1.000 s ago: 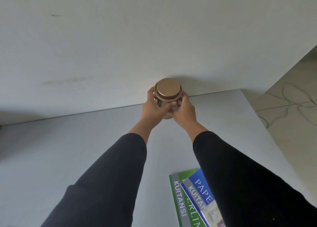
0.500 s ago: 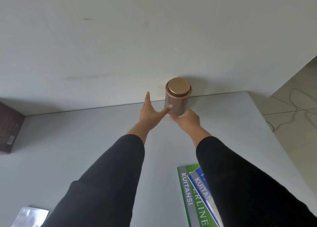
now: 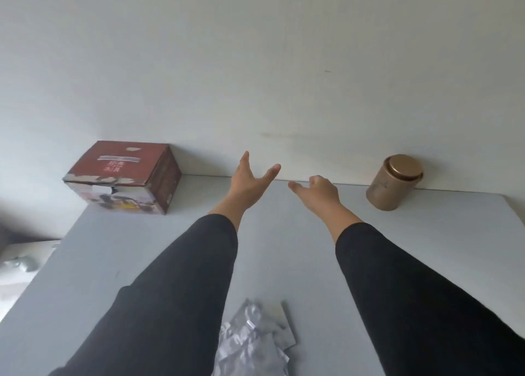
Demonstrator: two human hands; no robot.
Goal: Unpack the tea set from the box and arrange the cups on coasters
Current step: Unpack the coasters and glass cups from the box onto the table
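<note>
Pale wall (image 3: pixel 255 63) filling the upper half of the view, plain but for a few faint marks. Below it, grey tabletop (image 3: pixel 284 248) running up to the wall, its right edge cutting off near the frame border. Two black sleeves (image 3: pixel 181 290) reaching forward from the bottom edge, one to each side of centre. Dark red cardboard box (image 3: pixel 125 177) at far left, set against the wall, top flaps shut with a strip of tape across pale printed characters, a small white label and a printed picture on the near face, the cardboard torn pale along the front top edge. Gold-brown cylindrical tin (image 3: pixel 393 182) at far right, upright with its round lid on, against the wall, well apart from the box. Crumpled silver foil wrapping (image 3: pixel 252 338) flat on the tabletop near the bottom edge, between the two forearms. Left hand (image 3: pixel 247 187) raised over the tabletop between box and tin, fingers (image 3: pixel 244 160) spread wide and thumb out, holding nothing. Right hand (image 3: pixel 319 192) just beside it, nearer the tin yet clear of it, loosely curled with the thumb pointing toward the left hand, also empty. At the left margin, off the tabletop, something pale and blurred, too indistinct to name.
</note>
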